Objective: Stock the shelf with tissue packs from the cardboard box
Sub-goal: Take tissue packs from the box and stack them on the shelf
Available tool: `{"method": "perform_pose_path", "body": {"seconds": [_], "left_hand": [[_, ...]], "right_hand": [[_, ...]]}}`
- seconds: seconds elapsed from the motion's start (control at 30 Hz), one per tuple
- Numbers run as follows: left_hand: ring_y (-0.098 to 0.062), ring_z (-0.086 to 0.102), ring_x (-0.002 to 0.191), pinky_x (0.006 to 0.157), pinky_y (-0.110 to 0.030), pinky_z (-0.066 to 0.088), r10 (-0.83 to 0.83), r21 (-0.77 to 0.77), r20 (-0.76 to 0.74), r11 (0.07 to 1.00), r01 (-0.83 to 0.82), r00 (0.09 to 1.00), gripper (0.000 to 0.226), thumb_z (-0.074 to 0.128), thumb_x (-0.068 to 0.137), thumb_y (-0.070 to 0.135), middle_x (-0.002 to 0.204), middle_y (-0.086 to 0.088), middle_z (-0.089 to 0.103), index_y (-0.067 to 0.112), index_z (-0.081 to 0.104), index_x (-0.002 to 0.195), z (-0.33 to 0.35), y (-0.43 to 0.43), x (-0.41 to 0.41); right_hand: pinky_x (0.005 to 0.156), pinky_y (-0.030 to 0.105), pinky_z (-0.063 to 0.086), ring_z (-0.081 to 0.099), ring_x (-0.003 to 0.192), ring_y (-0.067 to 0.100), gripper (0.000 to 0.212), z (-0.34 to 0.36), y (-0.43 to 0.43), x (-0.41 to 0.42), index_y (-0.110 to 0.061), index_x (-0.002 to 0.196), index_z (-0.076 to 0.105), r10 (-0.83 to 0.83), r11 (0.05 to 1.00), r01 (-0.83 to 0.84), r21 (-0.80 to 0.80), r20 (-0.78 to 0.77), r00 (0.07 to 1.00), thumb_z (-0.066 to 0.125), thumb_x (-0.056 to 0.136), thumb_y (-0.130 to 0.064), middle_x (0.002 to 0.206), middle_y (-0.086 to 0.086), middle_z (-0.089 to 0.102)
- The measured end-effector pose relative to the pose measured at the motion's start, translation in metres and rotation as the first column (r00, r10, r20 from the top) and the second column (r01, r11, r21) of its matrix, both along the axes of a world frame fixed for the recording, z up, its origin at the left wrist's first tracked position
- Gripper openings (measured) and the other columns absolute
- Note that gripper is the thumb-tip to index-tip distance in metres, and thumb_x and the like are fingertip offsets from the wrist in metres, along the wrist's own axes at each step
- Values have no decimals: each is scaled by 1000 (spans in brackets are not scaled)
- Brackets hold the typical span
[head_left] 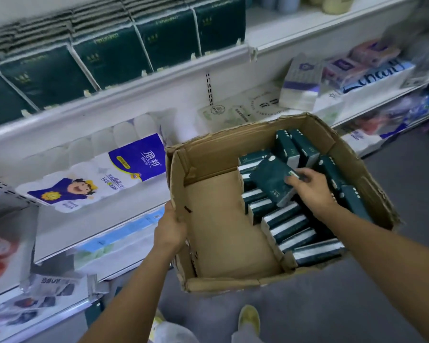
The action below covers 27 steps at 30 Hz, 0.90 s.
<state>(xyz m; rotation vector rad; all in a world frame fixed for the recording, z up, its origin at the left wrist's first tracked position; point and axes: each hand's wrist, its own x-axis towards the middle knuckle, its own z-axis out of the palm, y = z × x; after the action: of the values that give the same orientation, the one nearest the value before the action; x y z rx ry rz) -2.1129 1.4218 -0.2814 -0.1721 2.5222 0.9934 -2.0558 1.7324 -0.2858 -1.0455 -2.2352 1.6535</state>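
An open cardboard box [218, 233] is held up in front of the shelves, with several dark green tissue packs [292, 226] filling its right half. My left hand [170, 229] grips the box's left wall at the rim. My right hand [307, 188] reaches into the box and holds one dark green tissue pack [270, 179], which lies tilted on top of the others. The upper shelf [144, 87] carries a row of matching dark green packs [109, 55] standing side by side.
The middle shelf holds a toilet roll bundle [102, 174] with a blue label, flat white packs [233, 110] and purple and white tissue packs [300, 82] to the right. Lower shelves hold more wrapped goods. Grey floor and my shoes [249, 318] lie below the box.
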Motion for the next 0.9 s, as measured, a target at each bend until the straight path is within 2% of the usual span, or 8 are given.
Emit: {"method": "perform_pose_path", "body": {"seconds": [0.17, 0.4, 0.5, 0.57, 0.63, 0.7, 0.8, 0.9], "left_hand": [[-36, 54, 114, 97, -44, 46, 32, 48, -19, 998, -31, 999, 53, 39, 87, 31, 132, -12, 56, 22, 40, 139, 1, -6, 2], [-32, 54, 119, 99, -43, 46, 34, 56, -49, 998, -31, 998, 41, 42, 99, 29, 138, -5, 54, 25, 41, 140, -3, -10, -4], [-27, 50, 127, 103, -43, 45, 64, 73, -60, 996, -59, 996, 49, 48, 98, 35, 147, -1, 44, 24, 36, 144, 2, -15, -10], [-25, 45, 132, 108, -43, 40, 87, 108, -110, 991, -75, 990, 53, 54, 97, 29, 150, -2, 39, 20, 35, 146, 9, -21, -16], [-20, 45, 131, 109, -40, 39, 113, 173, -190, 982, -81, 975, 48, 54, 97, 26, 147, -2, 43, 18, 40, 142, 22, -30, -23], [-15, 52, 119, 101, -31, 43, 163, 300, -245, 950, -85, 956, 36, 52, 98, 28, 137, 0, 53, 20, 50, 133, 44, -38, -29], [-8, 62, 100, 83, -19, 46, 202, 557, -206, 829, -55, 957, 21, 51, 97, 38, 113, 4, 67, 27, 61, 113, 84, -50, -35], [4, 63, 95, 78, -7, 43, 217, 688, -169, 725, -43, 961, 29, 59, 92, 38, 96, 12, 71, 28, 56, 119, 115, -66, -46]], "right_hand": [[51, 10, 40, 55, 65, 6, 27, 16, -21, -8, -5, 113, 65, 69, 975, -79, -209, -56, 996, 68, 87, -12, 85, 1, 65], [50, 23, 40, 56, 66, 14, 17, 37, -44, -22, -10, 103, 66, 134, 931, -146, -334, -60, 989, 67, 87, -16, 84, 6, 66], [49, 32, 53, 60, 71, 21, 9, 50, -63, -34, -9, 94, 60, 143, 825, -163, -541, -79, 986, 65, 87, -5, 81, 7, 60], [64, 42, 61, 64, 81, 26, 9, 59, -80, -44, -6, 84, 59, 177, 732, -224, -643, -137, 975, 60, 88, 3, 83, 9, 65], [78, 46, 59, 64, 93, 31, 9, 67, -99, -56, -2, 89, 60, 216, 649, -299, -700, -208, 954, 61, 84, 5, 95, 14, 68], [84, 44, 56, 59, 100, 32, 39, 76, -121, -69, 0, 108, 60, 277, 625, -385, -679, -269, 923, 73, 71, -3, 110, 20, 64], [72, 33, 53, 60, 88, 23, 54, 92, -159, -89, -8, 114, 61, 382, 600, -508, -618, -337, 861, 77, 63, -11, 106, 11, 67], [73, 33, 49, 60, 88, 20, 55, 108, -198, -107, -14, 116, 61, 457, 560, -585, -587, -370, 809, 78, 64, -13, 109, 7, 69]]}}
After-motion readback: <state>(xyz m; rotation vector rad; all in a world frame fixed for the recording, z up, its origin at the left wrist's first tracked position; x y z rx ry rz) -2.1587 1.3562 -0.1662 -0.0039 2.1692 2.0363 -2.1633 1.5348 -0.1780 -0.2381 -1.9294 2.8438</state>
